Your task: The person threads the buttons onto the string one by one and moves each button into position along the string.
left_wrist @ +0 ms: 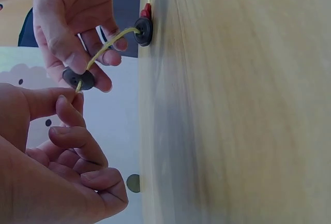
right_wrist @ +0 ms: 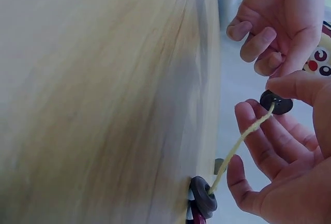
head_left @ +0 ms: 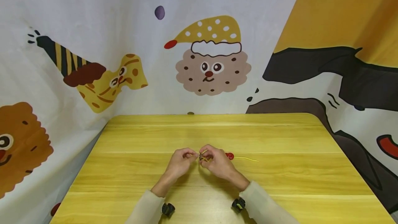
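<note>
My right hand (head_left: 217, 162) pinches a round dark button (right_wrist: 277, 105) between thumb and fingers, above the wooden table. A yellow string (right_wrist: 240, 141) passes through a hole in that button. On the button's other side, my left hand (head_left: 181, 162) pinches the string close to the button with thumb and forefinger, its other fingers curled. The string runs from there to a second dark button (left_wrist: 144, 31), which is threaded on it near the tabletop. Against that one sits a red button (head_left: 230, 156), partly hidden by my right hand in the head view.
A tail of yellow string (head_left: 247, 158) stretches to the right from the red button across the wooden table (head_left: 280, 182). Behind the table hangs a white curtain (head_left: 130, 17) printed with cartoon biscuits. Each forearm wears a small black camera (head_left: 168, 210) at the wrist.
</note>
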Tool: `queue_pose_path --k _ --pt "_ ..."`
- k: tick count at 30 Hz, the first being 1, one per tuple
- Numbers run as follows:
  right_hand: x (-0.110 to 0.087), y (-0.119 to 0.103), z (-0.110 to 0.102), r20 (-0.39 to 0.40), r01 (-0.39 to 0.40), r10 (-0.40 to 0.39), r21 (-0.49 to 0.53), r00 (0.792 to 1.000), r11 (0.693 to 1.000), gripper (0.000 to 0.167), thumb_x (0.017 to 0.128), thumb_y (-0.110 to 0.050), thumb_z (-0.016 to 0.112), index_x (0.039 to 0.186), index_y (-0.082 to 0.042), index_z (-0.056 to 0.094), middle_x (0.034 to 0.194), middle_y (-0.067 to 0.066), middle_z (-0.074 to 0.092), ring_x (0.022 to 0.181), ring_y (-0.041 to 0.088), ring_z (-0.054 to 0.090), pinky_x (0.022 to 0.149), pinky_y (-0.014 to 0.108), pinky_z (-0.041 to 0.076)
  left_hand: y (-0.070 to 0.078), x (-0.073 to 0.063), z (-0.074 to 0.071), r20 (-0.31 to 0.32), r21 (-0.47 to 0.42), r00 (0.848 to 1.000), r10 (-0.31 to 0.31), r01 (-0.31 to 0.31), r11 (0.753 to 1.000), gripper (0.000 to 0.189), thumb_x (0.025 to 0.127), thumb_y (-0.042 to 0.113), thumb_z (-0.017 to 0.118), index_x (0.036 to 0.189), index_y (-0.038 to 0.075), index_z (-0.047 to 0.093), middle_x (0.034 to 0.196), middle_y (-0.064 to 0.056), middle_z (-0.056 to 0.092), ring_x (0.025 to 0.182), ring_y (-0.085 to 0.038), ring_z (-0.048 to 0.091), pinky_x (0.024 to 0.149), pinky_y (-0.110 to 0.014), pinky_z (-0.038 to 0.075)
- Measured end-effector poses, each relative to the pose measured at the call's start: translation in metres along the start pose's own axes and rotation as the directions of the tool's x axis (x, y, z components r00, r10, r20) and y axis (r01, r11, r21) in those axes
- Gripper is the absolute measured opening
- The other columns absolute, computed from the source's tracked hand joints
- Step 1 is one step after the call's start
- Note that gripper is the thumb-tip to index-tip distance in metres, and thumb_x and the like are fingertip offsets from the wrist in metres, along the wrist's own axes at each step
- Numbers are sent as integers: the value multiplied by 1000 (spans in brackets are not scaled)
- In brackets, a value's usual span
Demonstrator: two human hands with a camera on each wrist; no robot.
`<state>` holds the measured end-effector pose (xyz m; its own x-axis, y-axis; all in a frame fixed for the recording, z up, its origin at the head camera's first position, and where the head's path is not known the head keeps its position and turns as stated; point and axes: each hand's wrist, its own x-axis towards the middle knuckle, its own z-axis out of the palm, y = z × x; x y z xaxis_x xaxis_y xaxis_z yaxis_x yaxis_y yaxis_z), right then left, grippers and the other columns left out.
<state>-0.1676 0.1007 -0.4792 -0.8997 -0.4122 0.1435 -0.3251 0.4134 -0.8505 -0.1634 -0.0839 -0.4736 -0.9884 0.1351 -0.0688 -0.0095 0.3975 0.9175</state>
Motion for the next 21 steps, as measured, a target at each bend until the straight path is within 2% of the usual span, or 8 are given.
queue_pose_path --k 7,15,21 --pt "-3 4 -4 6 19 -19 -14 1000 1000 24 86 0 73 106 -6 61 99 10 75 91 22 71 79 41 56 3 -3 -5 5 -23 1000 -30 30 999 16 96 17 65 97 3 73 79 -2 56 68 -15 48 59 -25 40" --pt "-4 7 -12 14 -14 15 -66 1000 998 25 85 1 73 103 -10 60 98 8 76 91 20 70 83 46 54 2 -4 -11 21 -46 999 -28 29 999 19 97 18 64 100 0 71 77 -2 55 65 -14 47 55 -25 39" --pt "-5 10 -14 18 -15 16 -89 1000 996 25 86 0 73 104 -11 61 98 6 76 94 24 70 84 49 53 1 -4 -12 28 -58 999 -37 38 998 18 97 16 64 98 -1 71 72 0 52 59 -11 43 50 -22 35"
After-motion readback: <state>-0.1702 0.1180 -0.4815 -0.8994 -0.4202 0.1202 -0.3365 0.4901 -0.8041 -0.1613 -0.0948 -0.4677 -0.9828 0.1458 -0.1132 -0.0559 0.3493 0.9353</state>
